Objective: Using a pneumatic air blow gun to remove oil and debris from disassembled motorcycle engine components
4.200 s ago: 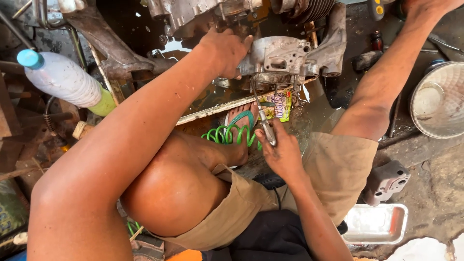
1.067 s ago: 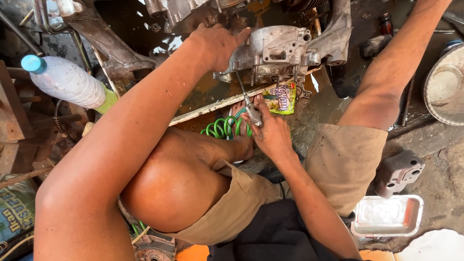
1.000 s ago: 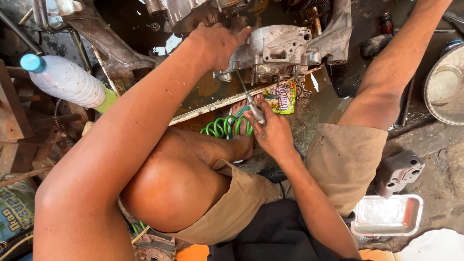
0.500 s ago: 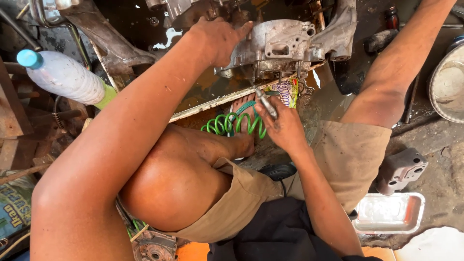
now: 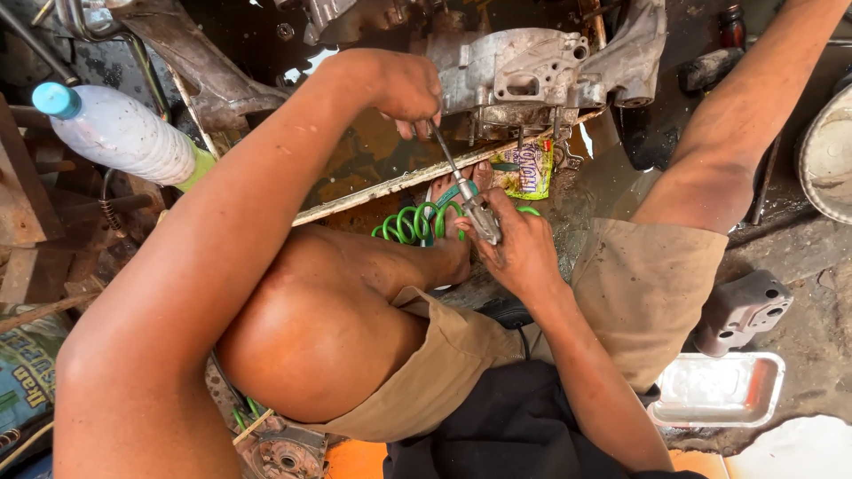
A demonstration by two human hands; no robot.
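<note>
Yellow-green snack packet, crinkled foil, lay on wet floor just below grey cast-metal engine casing. Clear plastic bottle, blue cap, lay at left. Shiny rectangular metal tray sat at lower right. Right hand gripped closed around metal air blow gun, thin nozzle angled up to casing; green coiled hose beside foot. Left hand pinched nozzle tip at casing edge.
</note>
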